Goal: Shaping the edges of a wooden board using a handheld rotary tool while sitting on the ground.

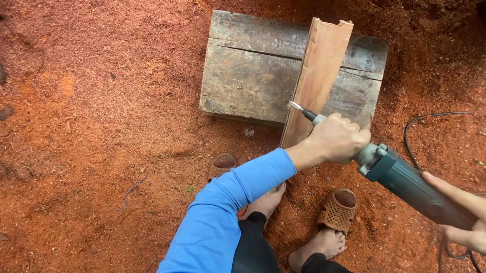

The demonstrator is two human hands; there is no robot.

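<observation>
A reddish wooden plank [319,73] lies slanted across a grey, weathered wooden block [248,72] on the ground. My left hand [336,139] is closed around the neck of a green electric die grinder [409,183], just behind its pointed metal bit [299,108]. The bit's tip rests against the plank's left edge. My right hand [484,225] holds the rear of the grinder's body from below. My left arm wears a blue sleeve.
Red sawdust [79,128] covers the ground all round. A black power cable [426,120] loops on the right. My feet in brown perforated sandals [337,209] stand just below the plank's near end. Small stones lie at the left.
</observation>
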